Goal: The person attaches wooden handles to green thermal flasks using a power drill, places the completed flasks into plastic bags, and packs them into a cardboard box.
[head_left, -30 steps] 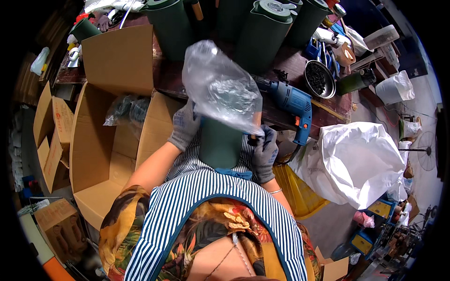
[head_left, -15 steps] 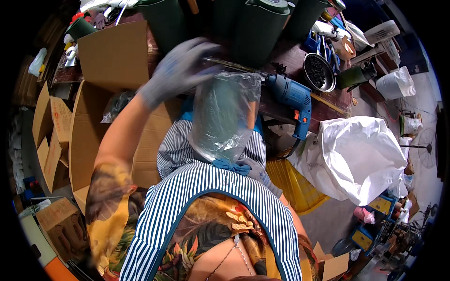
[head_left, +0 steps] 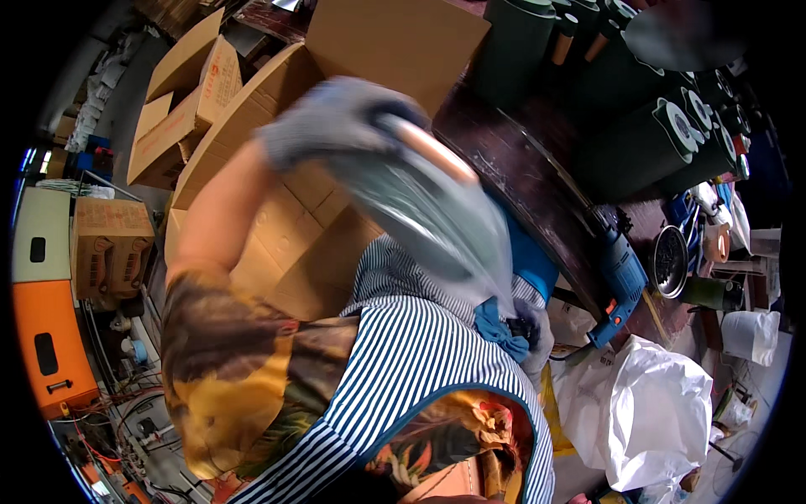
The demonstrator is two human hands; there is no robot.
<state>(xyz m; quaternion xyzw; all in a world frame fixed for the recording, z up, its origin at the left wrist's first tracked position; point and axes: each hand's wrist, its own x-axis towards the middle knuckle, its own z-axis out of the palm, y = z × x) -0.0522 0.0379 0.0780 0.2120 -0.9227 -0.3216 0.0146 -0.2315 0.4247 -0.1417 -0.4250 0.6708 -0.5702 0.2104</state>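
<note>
Left hand (head_left: 336, 118) in a grey knit glove, raised high at upper centre of the frame, blurred, fingers closed over the top end of a dark green roll with a tan cardboard core, sheathed in a clear plastic bag (head_left: 428, 210); roll slanting from upper centre down toward centre right, lower end meeting the right hand (head_left: 531, 332), also grey-gloved, low at centre right, curled against the bag's bottom, exact grip too blurred and hidden to tell; blue cloth bunch (head_left: 495, 323) just beside that hand, against a blue-and-white striped apron (head_left: 403, 361) filling lower centre; large open brown cardboard box (head_left: 277, 218) behind the raised forearm, left of centre, more flattened and closed cartons (head_left: 180, 109) toward upper left; dark worn wooden tabletop (head_left: 520, 176) running from upper centre to centre right; standing dark green rolls (head_left: 638, 109) crowded at upper right; blue electric drill with an orange trigger (head_left: 620, 277) lying at the table's right edge, near a round dark metal pan (head_left: 670, 260); crumpled white plastic sack (head_left: 646, 420) at lower right; orange and cream cabinet (head_left: 42, 319) along the left rim.
</note>
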